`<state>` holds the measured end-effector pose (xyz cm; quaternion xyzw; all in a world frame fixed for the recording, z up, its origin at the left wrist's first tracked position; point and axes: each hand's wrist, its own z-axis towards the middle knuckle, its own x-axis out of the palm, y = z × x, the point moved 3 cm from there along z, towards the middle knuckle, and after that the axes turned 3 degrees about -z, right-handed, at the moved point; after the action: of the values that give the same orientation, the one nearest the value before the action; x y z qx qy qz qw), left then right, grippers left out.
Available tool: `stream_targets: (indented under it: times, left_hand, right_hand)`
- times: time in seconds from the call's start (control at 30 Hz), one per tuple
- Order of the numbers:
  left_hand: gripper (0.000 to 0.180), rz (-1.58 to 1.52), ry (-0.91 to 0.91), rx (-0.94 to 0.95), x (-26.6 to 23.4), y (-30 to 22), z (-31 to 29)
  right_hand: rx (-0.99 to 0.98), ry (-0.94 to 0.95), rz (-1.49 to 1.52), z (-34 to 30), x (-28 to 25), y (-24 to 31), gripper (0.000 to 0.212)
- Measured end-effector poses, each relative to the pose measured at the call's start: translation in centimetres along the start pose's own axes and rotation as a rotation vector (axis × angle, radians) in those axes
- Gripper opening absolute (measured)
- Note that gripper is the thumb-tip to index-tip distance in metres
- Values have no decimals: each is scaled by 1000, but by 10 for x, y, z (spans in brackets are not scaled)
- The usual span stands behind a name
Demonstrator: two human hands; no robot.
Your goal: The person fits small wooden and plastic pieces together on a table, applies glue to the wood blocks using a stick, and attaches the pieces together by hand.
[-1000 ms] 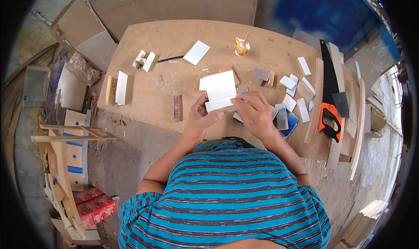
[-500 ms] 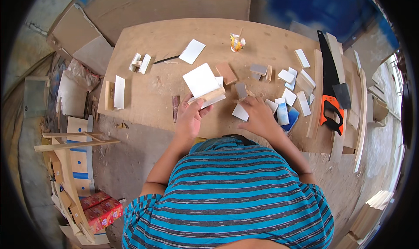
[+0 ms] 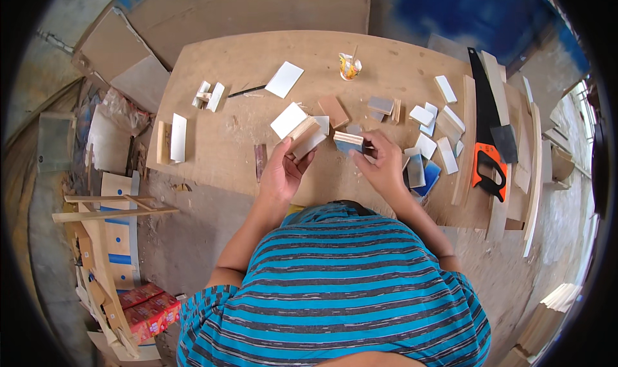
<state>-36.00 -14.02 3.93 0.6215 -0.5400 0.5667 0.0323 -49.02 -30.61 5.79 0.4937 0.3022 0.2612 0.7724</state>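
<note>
My left hand [image 3: 283, 173] grips a wooden piece [image 3: 304, 132] with white faces and a raw wood strip across its middle. It is held tilted above the near middle of the table. Just to its right, my right hand [image 3: 384, 165] pinches a small plywood block [image 3: 348, 141], its layered edge turned up and a blue-grey face toward me. The two held pieces are apart. Beyond them lie a brown block [image 3: 333, 111] and a small white piece [image 3: 320, 124]. A dark reddish-brown strip [image 3: 260, 162] rests by my left wrist.
Several white offcuts [image 3: 447, 155] and a blue block [image 3: 427, 178] lie on the table [image 3: 244, 132] at right. Farther right is an orange-handled saw [image 3: 490, 167] among long boards. A paper cup [image 3: 349, 67] with a stick, a white panel [image 3: 284, 79] and a black pencil-like stick [image 3: 247, 91] are farther back.
My right hand has picked up the small block from the table and lifted it toward the left one. My left hand has tilted its piece, showing more of the wood strip.
</note>
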Motion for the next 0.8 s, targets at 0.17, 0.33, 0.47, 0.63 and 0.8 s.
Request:
stream_targets:
  times: [0.17, 0.33, 0.47, 0.63, 0.8]
  left_hand:
    - [44, 8, 60, 62, 17, 6, -2]
    - [44, 18, 108, 64, 26, 7, -8]
    - [45, 62, 143, 125, 32, 7, -13]
    - [50, 147, 146, 216, 41, 5, -19]
    - [55, 209, 157, 291, 49, 1, -27]
  right_hand:
    - [-118, -50, 16, 8, 22, 12, 22]
    - [-291, -70, -126, 11, 23, 20, 26]
    - [-289, -81, -233, 9, 19, 25, 30]
    - [-248, -81, -245, 8, 16, 25, 29]
    - [-308, -126, -254, 8, 13, 32, 29]
